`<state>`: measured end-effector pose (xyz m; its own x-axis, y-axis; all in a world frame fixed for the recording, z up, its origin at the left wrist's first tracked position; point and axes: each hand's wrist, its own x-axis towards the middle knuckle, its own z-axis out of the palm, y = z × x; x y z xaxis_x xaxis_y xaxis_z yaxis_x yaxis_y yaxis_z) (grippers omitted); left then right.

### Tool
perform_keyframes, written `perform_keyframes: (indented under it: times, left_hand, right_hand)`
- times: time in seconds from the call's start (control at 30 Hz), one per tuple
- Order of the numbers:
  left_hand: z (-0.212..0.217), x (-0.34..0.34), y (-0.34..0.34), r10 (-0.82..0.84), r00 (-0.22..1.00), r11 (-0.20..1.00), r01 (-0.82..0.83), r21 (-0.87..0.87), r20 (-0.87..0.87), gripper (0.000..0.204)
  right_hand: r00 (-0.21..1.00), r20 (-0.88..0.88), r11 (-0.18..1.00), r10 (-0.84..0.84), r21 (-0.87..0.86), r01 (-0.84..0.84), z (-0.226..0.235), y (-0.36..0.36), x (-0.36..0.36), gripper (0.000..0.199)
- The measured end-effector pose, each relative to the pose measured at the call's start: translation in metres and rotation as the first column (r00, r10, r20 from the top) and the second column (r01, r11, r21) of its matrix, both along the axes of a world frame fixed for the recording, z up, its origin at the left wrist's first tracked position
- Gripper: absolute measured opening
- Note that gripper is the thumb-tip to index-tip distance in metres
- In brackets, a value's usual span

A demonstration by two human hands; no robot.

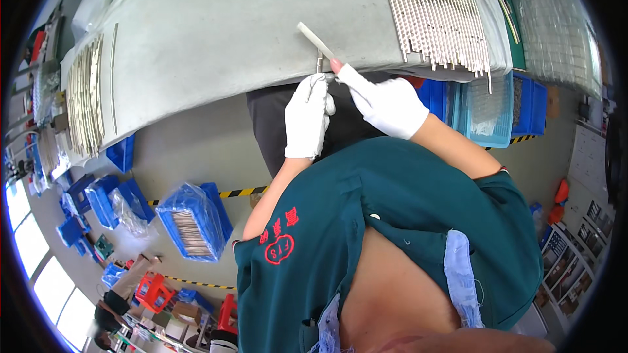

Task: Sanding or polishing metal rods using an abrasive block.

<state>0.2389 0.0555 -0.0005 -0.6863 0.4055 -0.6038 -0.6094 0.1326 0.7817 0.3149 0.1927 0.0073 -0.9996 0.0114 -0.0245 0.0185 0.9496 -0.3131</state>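
Note:
Both my hands wear white gloves and meet at the near edge of a grey cloth-covered table [216,26]. My right hand [387,106] pinches the lower end of a flat, pale metal strip [315,40], which slants up and left over the cloth; a bare fingertip shows through the glove. My left hand [307,116] is just left of it, fingers closed on a short thin metal piece [319,64] that stands upright and touches the strip. My teal shirt fills the lower middle of the view.
A dense row of metal rods [435,13] lies on the table's right part, and another batch of rods [85,98] on its left end. Clear plastic trays [556,19] are stacked far right. Blue bins [193,222] stand on the floor, plus a translucent blue crate [487,108].

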Motion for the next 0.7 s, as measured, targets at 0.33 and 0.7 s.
perform_keyframes:
  times: [0.33, 0.7]
  left_hand:
    - [0.009, -0.022, -0.015, -0.303, 0.945, 0.949, 0.311, 0.047, -0.124, 0.024]
    - [0.038, -0.072, 0.05, -0.466, -0.405, 0.857, 0.017, -0.516, -0.787, 0.02]
  right_hand:
    - [0.937, 0.295, 0.832, -0.188, -0.458, 0.312, -0.001, 0.004, -0.014, 0.05]
    - [0.901, 0.377, 0.788, -0.217, -0.476, 0.389, -0.004, 0.0, -0.015, 0.037]
